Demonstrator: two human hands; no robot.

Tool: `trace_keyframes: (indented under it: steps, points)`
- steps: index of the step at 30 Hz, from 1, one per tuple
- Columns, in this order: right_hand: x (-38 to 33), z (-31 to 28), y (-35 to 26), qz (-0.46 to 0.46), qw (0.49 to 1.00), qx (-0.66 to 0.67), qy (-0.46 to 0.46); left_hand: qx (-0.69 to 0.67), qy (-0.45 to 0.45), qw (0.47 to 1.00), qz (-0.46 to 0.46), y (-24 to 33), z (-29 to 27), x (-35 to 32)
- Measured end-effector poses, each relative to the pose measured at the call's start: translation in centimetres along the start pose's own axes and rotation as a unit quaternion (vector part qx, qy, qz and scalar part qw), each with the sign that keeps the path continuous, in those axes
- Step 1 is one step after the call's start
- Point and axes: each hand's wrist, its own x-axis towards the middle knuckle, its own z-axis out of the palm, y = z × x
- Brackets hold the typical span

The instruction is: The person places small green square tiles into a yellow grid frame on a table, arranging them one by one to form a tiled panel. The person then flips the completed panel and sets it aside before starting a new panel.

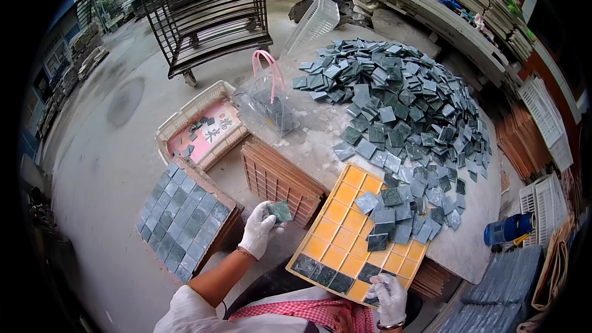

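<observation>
My left hand (258,232), in a white glove, pinches a square dark-green stone tile (281,211) in the air left of a yellow grid tray (333,232). My right hand (390,299), also gloved, is closed at the tray's near right corner, its fingertips on another dark tile (372,301) that they partly hide. Several dark tiles (323,275) fill cells along the tray's near edge. Loose tiles (401,209) lie heaped over the tray's right part, running back into a big pile of tiles (394,98).
Left of me stands a stack topped with laid tiles (182,209). Behind it is a cream crate (203,114) holding dark scraps. Brown grid trays (277,179) stand on edge beside the table. A clear bag with pink handles (271,102), a wheeled metal rack (206,18) and a blue jug (509,229) surround them.
</observation>
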Motion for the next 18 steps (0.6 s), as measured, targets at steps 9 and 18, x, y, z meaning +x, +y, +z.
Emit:
trace_keyframes:
  steps: [9, 18]
  points:
    - [-0.5, 1.9, -1.5, 0.089, 0.996, -0.007, 0.001, -0.150, 0.073, 0.986, -0.014, 0.6, -4.8, 1.4]
    - [0.3, 2.4, -3.1, 0.051, 0.993, -0.099, -0.030, -0.264, 0.250, 0.918, 0.157, 13.0, -17.5, 14.5]
